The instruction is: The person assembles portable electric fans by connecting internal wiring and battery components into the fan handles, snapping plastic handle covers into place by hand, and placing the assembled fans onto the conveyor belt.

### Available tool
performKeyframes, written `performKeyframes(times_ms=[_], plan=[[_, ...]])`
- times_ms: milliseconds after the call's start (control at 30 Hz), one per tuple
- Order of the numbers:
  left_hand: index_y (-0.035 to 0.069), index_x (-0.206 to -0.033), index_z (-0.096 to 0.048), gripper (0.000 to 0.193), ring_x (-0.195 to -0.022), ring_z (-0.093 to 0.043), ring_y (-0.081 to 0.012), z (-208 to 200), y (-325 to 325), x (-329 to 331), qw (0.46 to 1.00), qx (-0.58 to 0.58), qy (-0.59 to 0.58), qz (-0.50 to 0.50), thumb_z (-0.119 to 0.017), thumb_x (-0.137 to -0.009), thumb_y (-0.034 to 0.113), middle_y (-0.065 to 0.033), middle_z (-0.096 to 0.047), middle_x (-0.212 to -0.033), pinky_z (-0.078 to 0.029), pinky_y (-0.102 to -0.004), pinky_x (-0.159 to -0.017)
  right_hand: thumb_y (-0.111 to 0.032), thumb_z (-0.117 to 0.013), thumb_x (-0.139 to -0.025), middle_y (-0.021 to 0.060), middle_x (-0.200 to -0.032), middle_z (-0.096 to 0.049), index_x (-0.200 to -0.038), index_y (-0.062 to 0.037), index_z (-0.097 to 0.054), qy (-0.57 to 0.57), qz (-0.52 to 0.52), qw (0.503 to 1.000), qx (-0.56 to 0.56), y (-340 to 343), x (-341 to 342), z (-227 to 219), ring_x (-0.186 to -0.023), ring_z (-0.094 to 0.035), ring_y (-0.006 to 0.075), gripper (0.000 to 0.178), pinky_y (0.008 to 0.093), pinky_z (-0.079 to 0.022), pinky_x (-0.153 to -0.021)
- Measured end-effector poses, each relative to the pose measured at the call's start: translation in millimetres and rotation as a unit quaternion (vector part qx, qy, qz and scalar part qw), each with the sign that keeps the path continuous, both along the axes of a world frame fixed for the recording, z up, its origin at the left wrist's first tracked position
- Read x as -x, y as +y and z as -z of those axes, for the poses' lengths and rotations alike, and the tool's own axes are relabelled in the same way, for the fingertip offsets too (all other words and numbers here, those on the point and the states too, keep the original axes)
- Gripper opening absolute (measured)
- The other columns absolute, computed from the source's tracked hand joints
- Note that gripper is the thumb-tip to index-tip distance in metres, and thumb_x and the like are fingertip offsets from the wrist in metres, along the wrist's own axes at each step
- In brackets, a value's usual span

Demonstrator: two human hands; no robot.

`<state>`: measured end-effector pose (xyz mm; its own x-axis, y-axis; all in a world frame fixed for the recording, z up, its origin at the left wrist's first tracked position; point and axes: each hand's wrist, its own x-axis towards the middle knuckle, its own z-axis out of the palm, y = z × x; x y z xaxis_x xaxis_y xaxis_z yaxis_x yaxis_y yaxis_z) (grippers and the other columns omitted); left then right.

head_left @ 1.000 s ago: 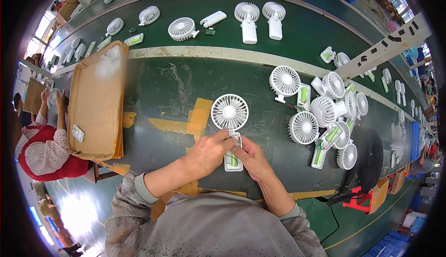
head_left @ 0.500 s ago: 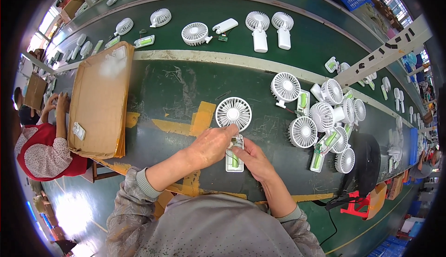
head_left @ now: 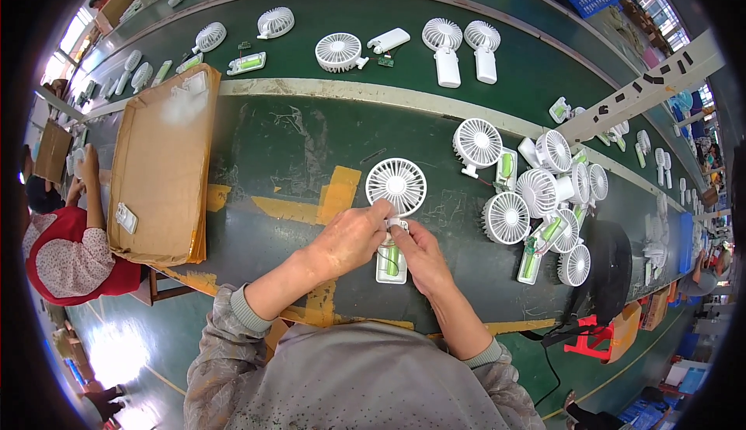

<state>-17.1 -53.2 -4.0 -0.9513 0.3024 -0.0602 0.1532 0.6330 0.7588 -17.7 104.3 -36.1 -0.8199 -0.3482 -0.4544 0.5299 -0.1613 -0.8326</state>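
A white handheld fan (head_left: 396,187) lies on the green table before me, its round grille pointing away and its opened handle (head_left: 392,265) toward me. A green battery (head_left: 392,256) shows inside the handle. My left hand (head_left: 353,236) is closed at the neck of the fan, fingertips pinched together; whether a small part is between them is hidden. My right hand (head_left: 422,257) grips the upper part of the handle from the right, its thumb lying over the inside.
To the right lies a heap of white fans (head_left: 536,193) with opened handles, beside a black bag (head_left: 608,271). A cardboard box (head_left: 159,174) stands at left, near a co-worker in red (head_left: 74,255). Behind a pale rail, a belt (head_left: 295,49) carries fans and parts.
The fan on the table has shifted slightly up and right. My right thumb has moved up toward the neck, uncovering more battery. Parts on the belt have moved right.
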Motion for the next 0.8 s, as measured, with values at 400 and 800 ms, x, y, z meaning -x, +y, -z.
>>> performKeyframes(times_ms=[400, 800], plan=[[0.003, -0.091, -0.062, 0.020, -0.069, -0.061, -0.0265, 23.6, -6.4, -33.1, 0.967, -0.005, 0.252, -0.041, -0.064, -0.071, 0.001, -0.0091, -0.060, -0.083, -0.051, -0.0337, -0.058, -0.018, -0.050, -0.091, 0.0030, -0.085, -0.059, -0.098, -0.0002, -0.056, -0.003, 0.046, 0.999, -0.019, -4.5, -0.3, 15.1, -0.074, -0.054, 0.0076, 0.020, 0.0221, -0.045, -0.065], [-0.001, -0.087, -0.060, 0.018, -0.075, -0.059, -0.0279, 22.3, 14.8, -53.2, 0.968, 0.068, 0.229, -0.082, -0.063, -0.070, 0.002, -0.0128, -0.058, -0.083, -0.050, -0.0358, -0.063, -0.019, -0.049, -0.091, 0.0108, -0.088, -0.063, -0.100, 0.0007, -0.053, -0.005, 0.051, 0.998, 0.026, -16.5, -1.1, 13.2, -0.076, -0.060, 0.0141, 0.022, 0.0259, -0.048, -0.068]])
